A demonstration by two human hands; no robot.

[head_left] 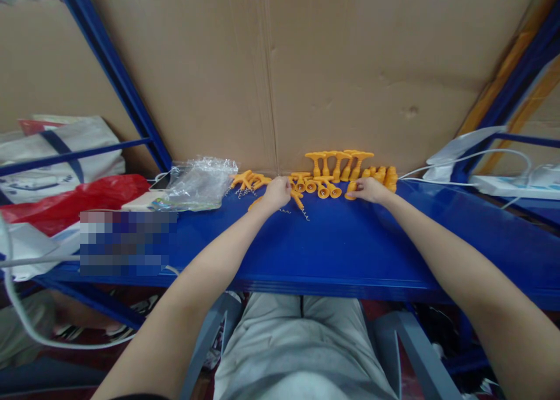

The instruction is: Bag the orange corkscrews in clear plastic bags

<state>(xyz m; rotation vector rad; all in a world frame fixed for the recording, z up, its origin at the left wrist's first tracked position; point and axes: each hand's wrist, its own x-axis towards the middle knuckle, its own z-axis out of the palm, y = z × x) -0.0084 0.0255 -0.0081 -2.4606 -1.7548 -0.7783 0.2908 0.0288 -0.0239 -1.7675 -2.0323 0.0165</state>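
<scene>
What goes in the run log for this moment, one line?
left hand: grips orange corkscrew | right hand: touches orange piece | surface: blue shelf | nearby: plastic bag

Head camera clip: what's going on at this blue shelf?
A person reaches both bare arms across a blue shelf to a cluster of orange plastic corkscrew parts against a cardboard backing. The left hand is closed on an orange corkscrew whose metal spiral points toward the camera. The right hand touches an orange piece beside it. Several T-handled pieces stand upright behind, and a crumpled clear plastic bag lies to the left.
</scene>
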